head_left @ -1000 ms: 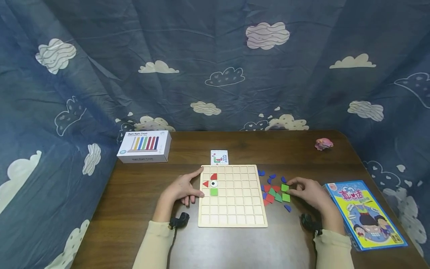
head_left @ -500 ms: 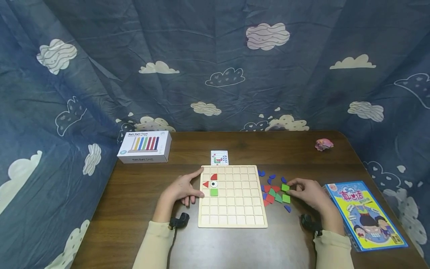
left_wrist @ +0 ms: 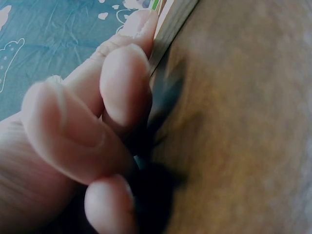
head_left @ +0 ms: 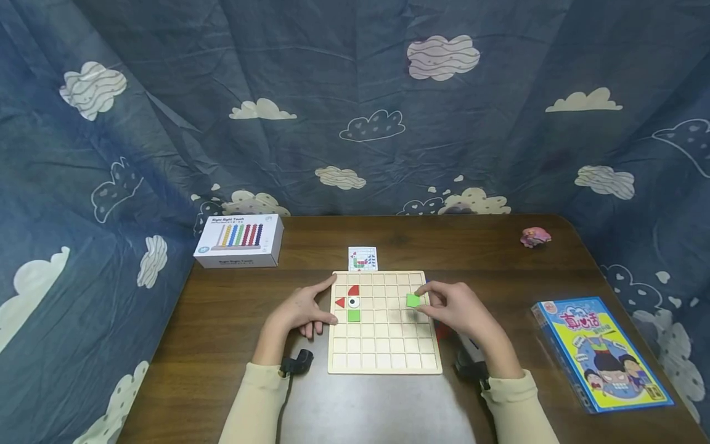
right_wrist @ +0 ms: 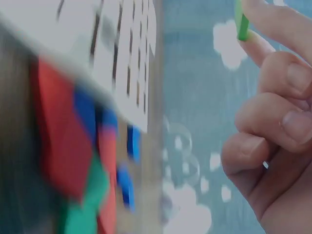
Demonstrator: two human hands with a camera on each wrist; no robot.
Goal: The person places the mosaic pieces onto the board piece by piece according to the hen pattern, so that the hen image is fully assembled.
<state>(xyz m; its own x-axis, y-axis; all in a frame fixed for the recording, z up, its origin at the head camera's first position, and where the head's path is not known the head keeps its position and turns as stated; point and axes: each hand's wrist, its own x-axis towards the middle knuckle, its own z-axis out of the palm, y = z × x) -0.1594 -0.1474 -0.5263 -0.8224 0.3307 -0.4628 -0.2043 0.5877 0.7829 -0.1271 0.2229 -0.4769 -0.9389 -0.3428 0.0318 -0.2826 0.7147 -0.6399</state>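
A wooden grid board (head_left: 383, 345) lies on the table. In its left part sit a red triangle (head_left: 340, 302), a red quarter-round piece (head_left: 354, 290), a round white eye piece (head_left: 354, 302) and a green square (head_left: 354, 316). My right hand (head_left: 460, 308) pinches another green square tile (head_left: 413, 300) between thumb and forefinger, above the board's right part. In the right wrist view that tile (right_wrist: 241, 22) shows edge-on. With thumb and forefinger spread apart, my left hand (head_left: 296, 311) touches the board's left edge; its other fingers are loosely bent.
Loose red pieces (right_wrist: 61, 131), blue and green ones lie right of the board, mostly hidden by my right hand in the head view. A pattern card (head_left: 362, 258) adjoins the far edge. A white box (head_left: 238, 242), pink figurine (head_left: 535, 237) and colourful package (head_left: 604, 354) stand around.
My right hand has picked up a green square tile from the loose pieces and carried it left over the board. My left hand has stayed at the board's edge.
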